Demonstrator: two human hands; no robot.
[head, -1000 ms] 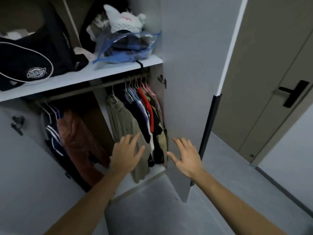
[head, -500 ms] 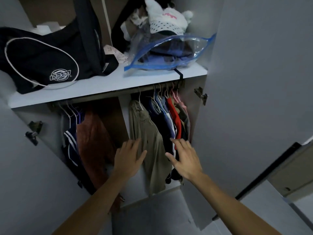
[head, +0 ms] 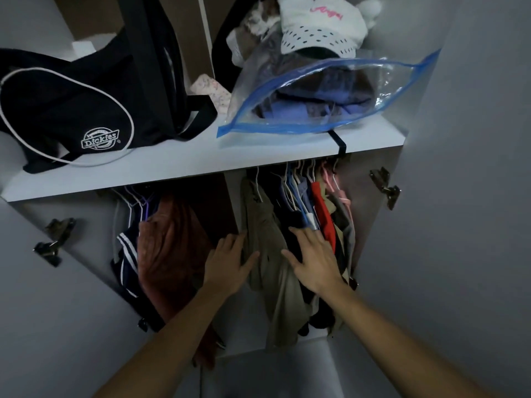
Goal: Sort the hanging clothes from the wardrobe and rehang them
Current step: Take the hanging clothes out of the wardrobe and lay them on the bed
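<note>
Clothes hang in an open wardrobe under a white shelf. On the right hang an olive-khaki garment, several dark and blue shirts, a red top and beige pieces. On the left hang a rust-brown garment and a navy striped one. My left hand reaches with straight fingers to the left edge of the khaki garment. My right hand lies with spread fingers on the dark shirts just right of it. Neither hand holds anything.
On the shelf sit a black Dickies bag, a blue-edged clear zip bag of clothes and a white cap. Grey wardrobe doors stand open at left and right, with metal hinges.
The view has moved closer to the wardrobe and tilted up. Both hands have reached forward from open air onto the hanging clothes on the right.
</note>
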